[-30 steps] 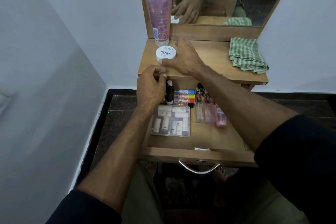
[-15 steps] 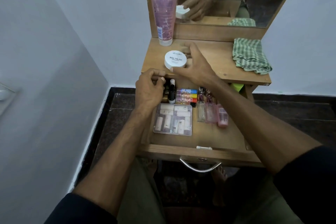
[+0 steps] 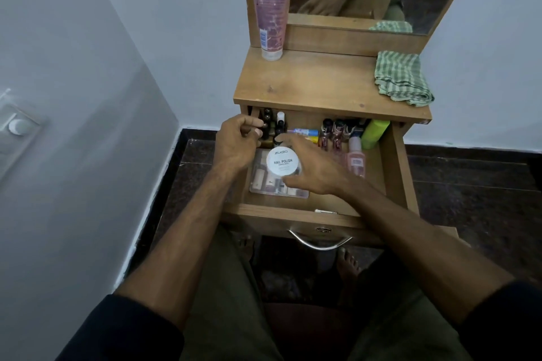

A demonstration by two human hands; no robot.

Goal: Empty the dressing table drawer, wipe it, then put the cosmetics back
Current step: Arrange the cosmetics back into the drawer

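**Tub over the tray: tip risk**

My right hand [image 3: 316, 168] grips the white nail-polish tub [image 3: 283, 161] above the clear tray [image 3: 278, 186] in the drawer [image 3: 293, 212]. A careless drop could topple the upright bottles [image 3: 274, 126] my left hand [image 3: 237, 141] curls around; whether it actually grips them, I cannot tell.

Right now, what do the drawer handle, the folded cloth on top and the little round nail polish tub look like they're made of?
Drawer handle: likely polished metal, bright silvery glints. Folded cloth: woven fabric, probably cotton, green checks, soft creases. Nail polish tub: looks like matte white plastic with printed lettering, held in the right hand.
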